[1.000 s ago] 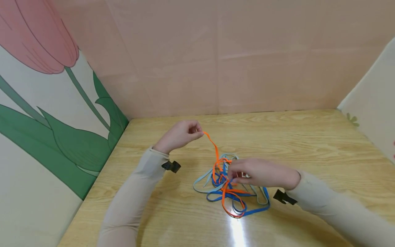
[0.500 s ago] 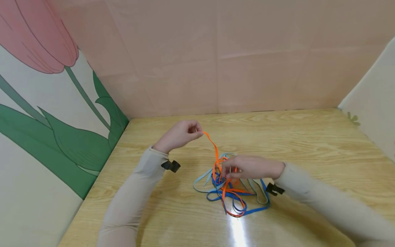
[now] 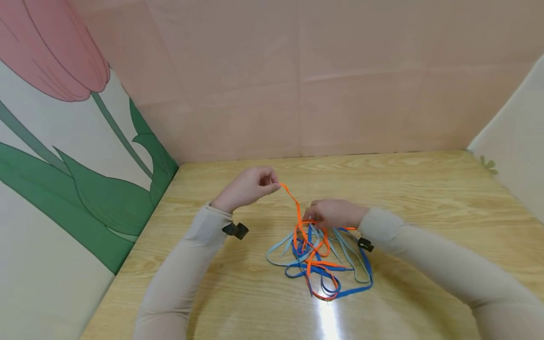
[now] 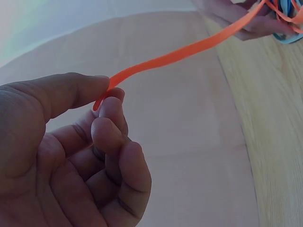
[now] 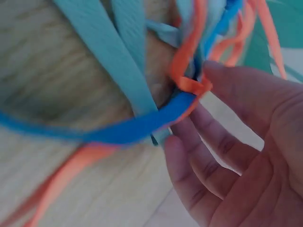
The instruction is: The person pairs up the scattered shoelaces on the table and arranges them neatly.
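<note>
My left hand [image 3: 250, 188] pinches one end of a flat orange lace [image 3: 296, 202] between thumb and fingertips; in the left wrist view, a short tip pokes out below the thumb. From there the lace slopes down to a tangle of orange, blue and light blue laces on the table. At the tangle's far side, my right hand [image 3: 337, 213] pinches a bunch of laces, which fan out below it. Close up in the right wrist view, a blue lace [image 5: 142, 124] and an orange loop cross at its fingertips, with light blue laces [image 5: 102, 52] beside them.
The wooden table [image 3: 238, 293] meets a pink backdrop [image 3: 297, 94] at its far edge. A panel with a printed tulip [image 3: 55, 52] stands at the left, and a pale panel [image 3: 518, 137] at the right. Each sleeve has a black clip at the wrist.
My right hand has moved away from me and slightly left, from the middle of the tangle to its far side, drawing some laces with it. The left hand has stayed in place.
</note>
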Demonstrator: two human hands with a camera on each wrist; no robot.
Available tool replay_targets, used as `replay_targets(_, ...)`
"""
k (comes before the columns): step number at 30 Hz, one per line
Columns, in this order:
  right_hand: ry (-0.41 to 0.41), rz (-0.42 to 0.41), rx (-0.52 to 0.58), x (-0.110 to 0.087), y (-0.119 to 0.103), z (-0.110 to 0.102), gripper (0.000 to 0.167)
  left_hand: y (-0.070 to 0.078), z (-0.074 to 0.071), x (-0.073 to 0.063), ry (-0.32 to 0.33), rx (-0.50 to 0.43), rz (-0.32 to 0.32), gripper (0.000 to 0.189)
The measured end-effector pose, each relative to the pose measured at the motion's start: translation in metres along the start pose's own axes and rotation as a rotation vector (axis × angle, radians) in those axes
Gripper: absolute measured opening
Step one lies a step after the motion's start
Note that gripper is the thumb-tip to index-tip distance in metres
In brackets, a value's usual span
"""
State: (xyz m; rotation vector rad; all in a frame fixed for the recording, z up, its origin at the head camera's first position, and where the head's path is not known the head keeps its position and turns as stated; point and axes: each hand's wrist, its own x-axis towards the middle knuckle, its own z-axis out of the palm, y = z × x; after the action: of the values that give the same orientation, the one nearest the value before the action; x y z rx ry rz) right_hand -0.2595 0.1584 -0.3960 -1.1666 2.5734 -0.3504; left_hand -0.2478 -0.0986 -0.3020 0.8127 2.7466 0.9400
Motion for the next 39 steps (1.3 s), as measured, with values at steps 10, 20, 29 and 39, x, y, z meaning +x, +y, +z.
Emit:
replay_targets(10,0.099,0.033,0.058,-0.009,-0.002,-0.007,0.015,0.000,-0.001,0.000,-0.006,-0.012,-0.005,0.015)
replay_targets(20,0.211,0.064,0.138,-0.036,-0.002,-0.038,0.012,-0.001,0.000,0.001,-0.004,0.000,-0.004,0.014)
replay_targets(29,0.181,0.028,0.145,-0.040,0.002,-0.024,0.008,-0.001,0.002,0.001,-0.010,-0.001,-0.005,0.014)
replay_targets(39,0.029,0.063,0.186,-0.035,0.004,-0.003,0.009,0.001,0.004,0.002,-0.019,0.002,-0.004,0.014)
